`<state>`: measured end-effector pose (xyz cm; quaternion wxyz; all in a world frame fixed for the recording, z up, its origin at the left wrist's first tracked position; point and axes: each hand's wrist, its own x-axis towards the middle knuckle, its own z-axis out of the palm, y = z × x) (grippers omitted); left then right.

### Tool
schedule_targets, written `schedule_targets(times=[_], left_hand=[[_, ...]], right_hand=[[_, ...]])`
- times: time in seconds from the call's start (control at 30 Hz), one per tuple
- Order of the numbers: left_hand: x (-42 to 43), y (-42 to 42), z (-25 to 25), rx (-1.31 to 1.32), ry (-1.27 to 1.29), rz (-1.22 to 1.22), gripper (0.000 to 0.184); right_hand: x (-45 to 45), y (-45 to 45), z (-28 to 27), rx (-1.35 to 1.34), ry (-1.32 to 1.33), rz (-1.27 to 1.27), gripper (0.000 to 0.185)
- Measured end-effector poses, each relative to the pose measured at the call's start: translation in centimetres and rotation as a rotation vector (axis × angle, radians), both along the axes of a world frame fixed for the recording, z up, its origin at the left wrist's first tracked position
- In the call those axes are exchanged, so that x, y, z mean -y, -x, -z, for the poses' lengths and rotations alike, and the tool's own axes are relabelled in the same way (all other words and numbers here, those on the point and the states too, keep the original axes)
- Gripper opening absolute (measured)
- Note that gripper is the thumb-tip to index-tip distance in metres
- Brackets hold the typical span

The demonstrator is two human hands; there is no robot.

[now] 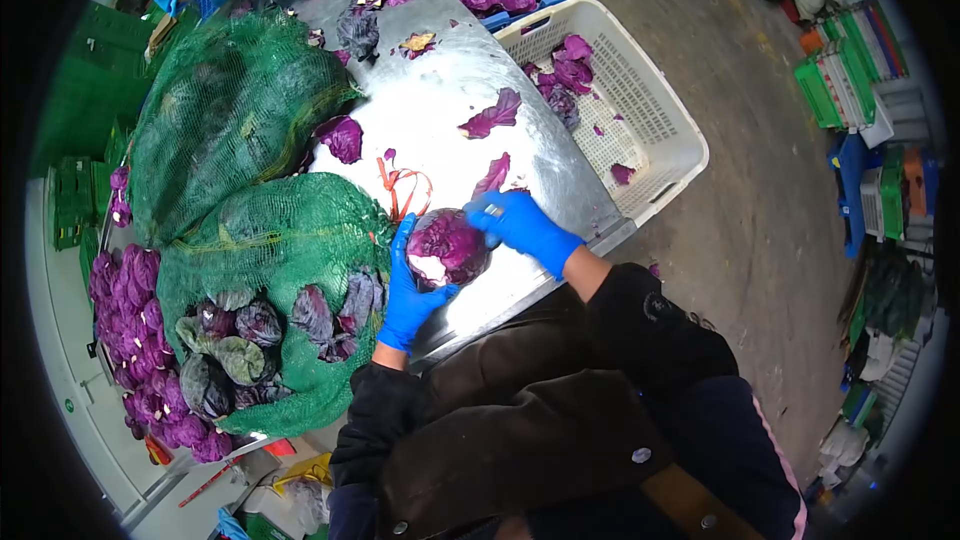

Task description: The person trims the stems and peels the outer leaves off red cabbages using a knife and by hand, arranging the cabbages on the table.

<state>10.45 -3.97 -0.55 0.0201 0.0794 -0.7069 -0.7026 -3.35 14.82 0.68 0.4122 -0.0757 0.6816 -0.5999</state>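
Both your gloves are at one purple cabbage (450, 248), just in from the near edge of the surface (545, 165), left of the near right corner. Your left hand (408, 305) is part open, cupping it from the side and below. Your right hand (525, 230) has its fingers curled at the top; can't tell if they're pinching anything. Red string (405, 185) lies just beyond, loose leaves (492, 115) farther up, green net sacks (235, 120) along the left edge, and a white crate (672, 125) beside the right edge.
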Motion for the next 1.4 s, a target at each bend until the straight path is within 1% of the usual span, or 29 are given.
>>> schedule_targets(times=[0.07,0.1,0.13,0.2,0.23,0.27,0.33,0.37,0.47,0.5,0.63,0.7,0.73,0.8,0.83,0.87,0.9,0.93,0.97,1.0,1.07,1.1,1.13,1.2,1.23,1.27,1.33,1.37,1.4], left_hand=[[0.7,-0.2,0.7,-0.010,0.058,-0.013,0.111],[1.0,0.0,0.7,-0.067,0.227,0.023,0.109],[0.8,0.6,0.4,-0.067,0.224,0.017,0.109],[1.0,2.1,-1.2,-0.045,0.349,0.166,0.107],[0.2,2.6,-2.0,-0.038,0.213,0.131,0.105],[-0.3,2.5,-2.0,-0.039,0.214,0.132,0.105],[-1.5,1.9,-2.2,-0.027,0.268,-0.158,0.103],[-2.6,1.5,-2.5,0.054,0.253,-0.207,0.102],[-4.7,1.9,-1.5,0.055,0.637,-0.313,0.106],[-4.8,2.1,-1.7,0.054,0.637,-0.311,0.106],[-4.5,2.2,-1.7,0.062,0.548,-0.301,0.109],[-4.3,1.9,-1.8,0.039,0.478,-0.286,0.111],[-4.1,1.9,-1.7,0.036,0.478,-0.287,0.111],[-3.8,1.6,-1.5,0.005,0.402,-0.233,0.112],[-3.3,1.8,-1.6,-0.010,0.325,-0.190,0.111],[-2.7,2.2,-1.5,-0.013,0.321,-0.191,0.111],[-2.2,2.7,-2.3,0.004,0.319,-0.080,0.111],[-1.9,3.1,-3.0,0.022,0.318,0.034,0.111],[-1.9,3.6,-3.2,-0.023,0.294,0.049,0.106],[-2.0,3.6,-3.4,-0.025,0.294,0.053,0.106],[-2.3,3.0,-3.6,-0.067,0.523,-0.136,0.101],[-2.8,1.8,-2.9,-0.047,0.549,-0.270,0.097],[-3.6,1.1,-2.9,-0.008,0.361,-0.351,0.100],[-5.7,0.4,-3.4,0.153,-0.010,-0.273,0.103],[-6.2,0.9,-3.3,0.091,0.128,-0.236,0.107],[-5.9,1.5,-2.7,0.028,0.428,-0.213,0.109],[-5.5,3.4,-2.3,0.049,0.478,-0.228,0.111],[-5.4,3.9,-1.7,0.070,0.440,-0.225,0.113],[-5.3,4.0,-1.4,0.071,0.440,-0.224,0.113]], right_hand=[[-2.6,2.5,1.2,-0.536,-0.648,-0.234,0.050],[-2.8,2.4,0.4,-0.492,-0.471,-0.121,0.049],[-1.6,1.5,-1.2,-0.467,-0.095,0.075,0.049],[0.5,1.0,-5.8,-0.615,-0.298,-0.073,0.051],[0.9,1.1,-3.5,-0.758,-0.330,-0.134,0.056],[0.8,1.7,-3.6,-0.759,-0.330,-0.132,0.056],[0.8,3.1,-5.0,-0.476,-0.473,-0.297,0.061],[0.6,2.7,-4.5,-0.555,-0.450,-0.219,0.058],[0.7,2.8,-6.6,-0.588,-0.505,-0.343,0.050],[0.9,2.7,-6.7,-0.630,-0.537,-0.387,0.044],[0.6,2.2,-5.4,-0.751,-0.553,-0.362,0.041],[-1.4,3.0,-3.1,-0.730,-0.462,-0.275,0.037],[-2.9,3.4,-1.1,-0.608,-0.448,-0.112,0.035],[-5.0,4.8,-0.9,-0.617,-0.829,-0.193,0.040],[-5.0,4.7,-0.8,-0.623,-0.831,-0.190,0.040],[-4.9,4.0,-0.7,-0.698,-0.695,-0.070,0.046],[-4.5,3.0,-0.7,-0.757,-0.556,0.044,0.054],[-3.3,2.4,-2.7,-0.717,-0.396,0.026,0.067],[-2.3,2.0,-4.4,-0.641,-0.296,-0.033,0.067],[-1.6,1.6,-5.3,-0.567,-0.198,-0.092,0.068],[-1.1,0.9,-1.8,-0.481,-0.052,-0.045,0.067],[-1.5,0.6,-2.4,-0.550,-0.242,-0.077,0.065],[-1.7,0.1,-3.1,-0.562,-0.276,-0.083,0.064],[-2.1,-1.4,-3.9,-0.498,-0.341,-0.026,0.062],[-2.3,-2.2,-3.3,-0.546,-0.323,0.009,0.061],[-2.7,-2.3,-2.9,-0.544,-0.325,0.003,0.061],[-3.3,-1.8,-2.9,-0.607,-0.393,-0.002,0.063],[-3.6,-1.6,-3.1,-0.786,-0.479,-0.063,0.066],[-3.3,-1.5,-3.4,-0.785,-0.479,-0.062,0.066]])
